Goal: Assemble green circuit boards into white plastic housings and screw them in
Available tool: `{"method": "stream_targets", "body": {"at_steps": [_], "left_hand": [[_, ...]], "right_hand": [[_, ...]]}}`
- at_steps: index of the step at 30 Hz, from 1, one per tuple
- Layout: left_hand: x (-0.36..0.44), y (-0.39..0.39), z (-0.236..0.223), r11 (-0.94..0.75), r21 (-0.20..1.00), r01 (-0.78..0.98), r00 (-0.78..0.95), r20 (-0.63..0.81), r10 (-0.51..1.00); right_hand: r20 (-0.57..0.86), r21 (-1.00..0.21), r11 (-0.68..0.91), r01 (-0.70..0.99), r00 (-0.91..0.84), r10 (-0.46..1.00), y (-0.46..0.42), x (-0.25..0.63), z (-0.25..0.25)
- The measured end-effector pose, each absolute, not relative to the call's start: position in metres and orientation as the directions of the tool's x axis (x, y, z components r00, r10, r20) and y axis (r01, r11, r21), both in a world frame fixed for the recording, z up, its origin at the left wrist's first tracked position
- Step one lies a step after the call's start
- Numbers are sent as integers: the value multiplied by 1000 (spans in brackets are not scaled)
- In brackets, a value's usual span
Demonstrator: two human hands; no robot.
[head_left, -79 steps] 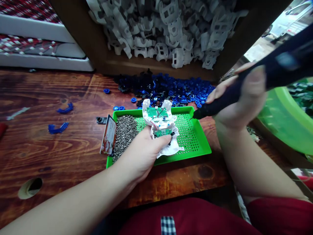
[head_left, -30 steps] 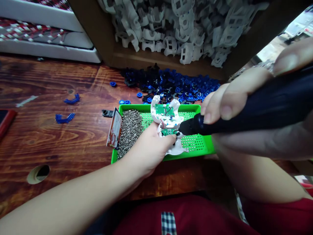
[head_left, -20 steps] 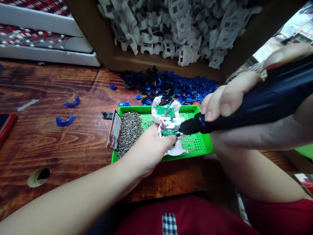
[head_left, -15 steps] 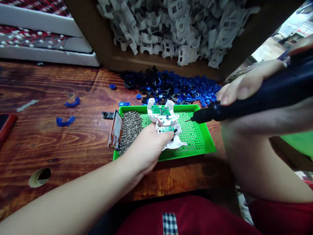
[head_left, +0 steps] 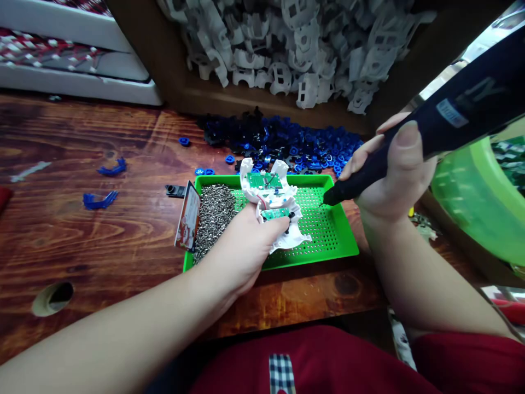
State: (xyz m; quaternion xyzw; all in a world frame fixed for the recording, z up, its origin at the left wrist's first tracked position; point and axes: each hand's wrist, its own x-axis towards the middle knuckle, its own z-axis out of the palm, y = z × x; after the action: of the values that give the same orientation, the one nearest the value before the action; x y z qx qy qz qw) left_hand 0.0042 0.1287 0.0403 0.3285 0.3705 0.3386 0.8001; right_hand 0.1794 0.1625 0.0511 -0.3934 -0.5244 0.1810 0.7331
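My left hand [head_left: 250, 241] grips a white plastic housing [head_left: 293, 241] with green circuit boards [head_left: 262, 180] inside, thumb pressed near its lower board. It holds this piece over a green perforated tray [head_left: 346, 243]. Small silver screws [head_left: 215, 216] are heaped in the tray's left end. In my right hand [head_left: 394, 180] is a black electric screwdriver [head_left: 414, 139], fingers wrapped round its body. Its thin bit points down and left above the right part of the tray, apart from the housing.
Behind the tray lies a pile of blue and black plastic parts [head_left: 295, 145]. A cardboard box of white shells [head_left: 307, 90] stands beyond. Blue pieces [head_left: 100, 201] and a table hole [head_left: 53, 299] are at left; a green basin [head_left: 471, 197] is at right.
My right hand has turned, so the screwdriver now slants more steeply, with the thumb on top. The view has shifted slightly; my left hand keeps its hold on the housing.
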Motion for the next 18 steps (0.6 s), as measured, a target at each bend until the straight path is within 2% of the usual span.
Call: {"method": "stream_targets", "body": {"at_steps": [10,14,18], "left_hand": [[4,127,45,561,789,-251,492,-395,776],[5,128,45,573,797,-192,437,-453,777],[5,128,45,578,789,-209,439,-452,776]], "right_hand": [[616,-780,604,164,371,695,160,180,51],[617,-782,595,185,364,697,161,180,48],[647,-748,644,161,399,650,161,180,53]]}}
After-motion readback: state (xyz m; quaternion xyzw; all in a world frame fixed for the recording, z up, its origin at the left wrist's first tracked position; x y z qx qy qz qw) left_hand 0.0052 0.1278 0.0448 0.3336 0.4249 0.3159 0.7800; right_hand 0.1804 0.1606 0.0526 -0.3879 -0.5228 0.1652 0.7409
